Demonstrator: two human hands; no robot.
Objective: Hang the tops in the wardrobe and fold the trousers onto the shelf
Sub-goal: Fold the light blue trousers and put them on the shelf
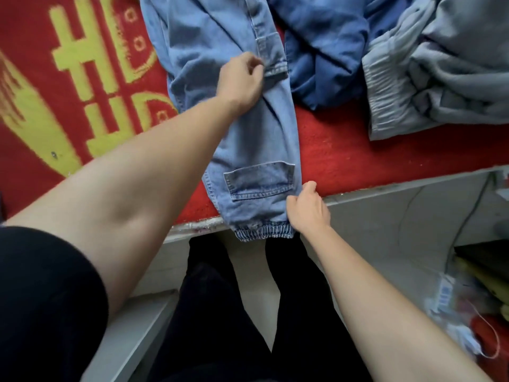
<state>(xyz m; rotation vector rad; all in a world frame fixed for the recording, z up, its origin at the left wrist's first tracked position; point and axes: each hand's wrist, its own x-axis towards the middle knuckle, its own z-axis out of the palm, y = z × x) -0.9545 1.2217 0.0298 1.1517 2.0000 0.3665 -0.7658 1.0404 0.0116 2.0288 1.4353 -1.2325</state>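
- Our left hand, fingers curled, pinches the light-blue jeans mid-leg.
- Our right hand, at 5 o'clock from it, grips the leg's edge above the elastic cuff.
- The jeans lie on the red blanket, running from 12 to 6 o'clock.

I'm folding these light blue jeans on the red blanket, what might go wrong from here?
The elastic cuff of the light blue denim trousers hangs past the bed edge; the leg may slide off if the right hand lets go.
The dark blue garment lies right beside them, so a fold might catch it.
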